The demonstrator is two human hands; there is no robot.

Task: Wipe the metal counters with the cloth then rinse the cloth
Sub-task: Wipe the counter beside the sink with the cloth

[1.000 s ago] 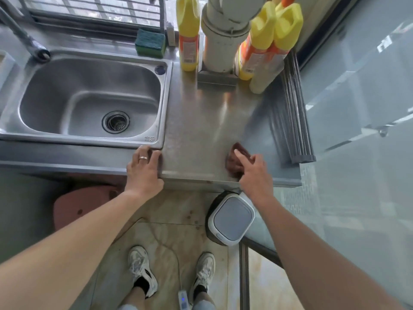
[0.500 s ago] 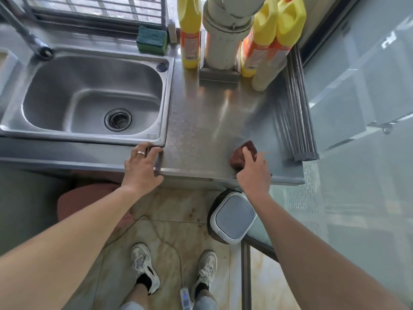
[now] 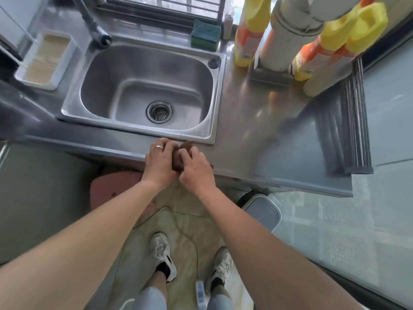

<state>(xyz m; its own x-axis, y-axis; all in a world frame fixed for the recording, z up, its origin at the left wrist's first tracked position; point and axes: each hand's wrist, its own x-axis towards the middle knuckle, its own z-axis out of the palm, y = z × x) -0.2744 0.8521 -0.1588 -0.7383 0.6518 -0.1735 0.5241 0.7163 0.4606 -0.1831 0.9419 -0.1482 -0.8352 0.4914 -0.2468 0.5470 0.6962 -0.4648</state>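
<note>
A small brown cloth [image 3: 180, 158] lies bunched on the front edge of the metal counter [image 3: 257, 139], just below the sink's front right corner. My left hand [image 3: 159, 162], with a ring on one finger, and my right hand [image 3: 194, 168] meet over the cloth, and both hold it between their fingers. Most of the cloth is hidden under the hands. The steel sink [image 3: 125, 70] lies behind them, with the tap [image 3: 93, 30] over its back left corner.
Yellow and orange bottles [image 3: 250, 27] and a thick white pipe [image 3: 290, 32] stand at the back right. A rolled grey rack [image 3: 345, 130] lies along the right edge. A green sponge [image 3: 205, 34] sits behind the sink, a white tray [image 3: 42, 59] to its left. A bin [image 3: 261, 211] stands on the floor.
My right hand slid the cloth left along the counter's front edge to my left hand, which now holds it too. The view has shifted left.
</note>
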